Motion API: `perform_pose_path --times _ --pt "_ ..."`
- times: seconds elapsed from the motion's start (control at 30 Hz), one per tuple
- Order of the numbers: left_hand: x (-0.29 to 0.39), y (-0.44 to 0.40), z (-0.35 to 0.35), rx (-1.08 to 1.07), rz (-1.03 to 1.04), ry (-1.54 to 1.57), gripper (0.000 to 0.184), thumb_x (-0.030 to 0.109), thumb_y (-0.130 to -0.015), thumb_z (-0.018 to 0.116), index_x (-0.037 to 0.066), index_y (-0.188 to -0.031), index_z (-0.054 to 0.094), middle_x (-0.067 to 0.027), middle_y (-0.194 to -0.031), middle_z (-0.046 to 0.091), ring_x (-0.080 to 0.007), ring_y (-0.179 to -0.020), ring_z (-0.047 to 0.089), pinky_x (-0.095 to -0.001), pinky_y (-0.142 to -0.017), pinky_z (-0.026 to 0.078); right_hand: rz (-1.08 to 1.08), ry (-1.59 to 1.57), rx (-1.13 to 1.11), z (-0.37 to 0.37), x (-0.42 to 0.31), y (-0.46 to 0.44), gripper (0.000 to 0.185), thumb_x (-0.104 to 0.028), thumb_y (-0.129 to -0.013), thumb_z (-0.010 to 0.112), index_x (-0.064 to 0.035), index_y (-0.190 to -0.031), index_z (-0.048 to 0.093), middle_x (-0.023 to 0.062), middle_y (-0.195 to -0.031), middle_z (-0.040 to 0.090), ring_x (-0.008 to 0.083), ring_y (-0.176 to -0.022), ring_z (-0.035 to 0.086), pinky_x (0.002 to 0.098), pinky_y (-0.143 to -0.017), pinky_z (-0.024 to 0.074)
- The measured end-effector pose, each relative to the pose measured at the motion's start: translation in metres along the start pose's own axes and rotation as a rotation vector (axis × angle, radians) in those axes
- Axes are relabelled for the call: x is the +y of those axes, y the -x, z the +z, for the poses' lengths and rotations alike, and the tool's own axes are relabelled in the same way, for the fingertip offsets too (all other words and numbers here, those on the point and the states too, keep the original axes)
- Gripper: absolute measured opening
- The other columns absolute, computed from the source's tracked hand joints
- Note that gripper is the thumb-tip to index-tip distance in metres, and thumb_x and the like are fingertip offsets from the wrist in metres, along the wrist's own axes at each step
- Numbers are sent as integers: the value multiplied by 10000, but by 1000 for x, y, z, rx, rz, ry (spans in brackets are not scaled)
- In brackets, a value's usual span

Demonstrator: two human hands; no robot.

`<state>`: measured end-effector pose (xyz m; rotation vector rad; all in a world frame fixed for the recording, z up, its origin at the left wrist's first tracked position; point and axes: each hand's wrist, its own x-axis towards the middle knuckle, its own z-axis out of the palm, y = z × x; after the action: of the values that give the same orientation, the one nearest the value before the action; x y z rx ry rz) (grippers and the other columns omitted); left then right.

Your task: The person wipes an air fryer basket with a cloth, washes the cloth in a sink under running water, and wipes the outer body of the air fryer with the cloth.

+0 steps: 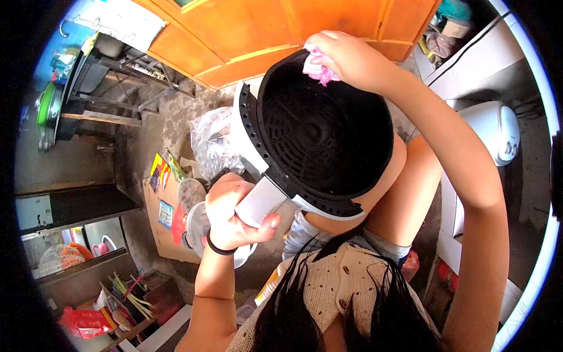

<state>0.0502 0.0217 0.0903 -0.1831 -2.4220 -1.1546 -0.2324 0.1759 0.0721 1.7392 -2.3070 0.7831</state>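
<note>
A black air fryer basket (pixel 325 132) with a white front is tilted over my lap, its slotted bottom facing me. My left hand (pixel 229 214) is wrapped round its white handle (pixel 261 201). At the far rim, my right hand (pixel 349 61) grips a crumpled pink cloth (pixel 320 67), which lies against the upper edge and inner wall of the basket. The cloth is partly hidden by my fingers.
An orange wooden door (pixel 258 29) stands ahead. On the right is a white rounded appliance (pixel 489 129). Clear plastic wrapping (pixel 214 141), cardboard (pixel 153 220) and a pot are on the floor at left. Wooden shelving (pixel 111 117) stands further left.
</note>
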Motion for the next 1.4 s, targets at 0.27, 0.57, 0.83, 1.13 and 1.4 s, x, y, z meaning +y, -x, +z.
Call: perform_pose_path --times 0.27,0.57,0.83,1.13,1.4 --pt "-9 10 -3 119 49 -125 385 333 -601 798 44 -661 550 -52 -594 534 -217 -507 489 -320 -499 393 391 36 317 -38 43 46 252 -175 -863 541 -45 -1079 535 155 -909 638 300 -761 647 365 -669 520" --pt "1 -4 -2 44 137 -215 376 269 -570 833 61 -662 533 -45 -596 536 -218 -505 507 -321 -512 409 -625 493 94 26 -16 -8 255 -137 -752 576 -32 -983 602 91 -1043 576 214 -1048 532 320 -982 387" --pt "1 2 -8 154 -22 -396 437 341 -619 818 1 -773 590 -78 -723 577 -209 -659 561 -304 -622 445 -144 538 -590 1 -55 36 131 -161 -710 589 -76 -701 688 104 -763 666 256 -725 635 392 -711 467" --pt "-1 11 3 143 -71 -340 446 297 -547 868 26 -696 546 -74 -654 561 -216 -570 533 -301 -543 430 351 -1101 -820 -8 -68 39 212 -158 -807 543 -40 -952 644 19 -778 618 101 -714 556 253 -649 464" --pt "-21 18 -4 303 -237 -326 292 178 -639 830 13 -748 614 -59 -701 609 -164 -620 560 -271 -601 453 899 -1623 60 -39 -42 83 276 -87 -785 586 9 -1044 583 93 -969 626 176 -843 618 321 -728 514"
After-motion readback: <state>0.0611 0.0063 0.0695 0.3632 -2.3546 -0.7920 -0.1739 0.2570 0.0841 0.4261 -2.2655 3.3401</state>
